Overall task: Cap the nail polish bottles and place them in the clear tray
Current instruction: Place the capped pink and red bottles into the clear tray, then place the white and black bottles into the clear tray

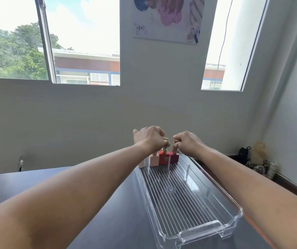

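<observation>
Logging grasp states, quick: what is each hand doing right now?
Left hand: closed, gripping the bright red bottle by its gold top.
Right hand: closed, gripping the dark red bottle by its gold top.

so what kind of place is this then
Likely a nail salon or home nail station: a nail-art poster on the wall, nail polish bottles and a clear tray on a dark table.

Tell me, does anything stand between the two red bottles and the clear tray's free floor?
Nothing visible does. The left hand and right hand grip the gold caps of the red bottles at the far end of the clear tray; nothing lies on its ribbed floor.
</observation>
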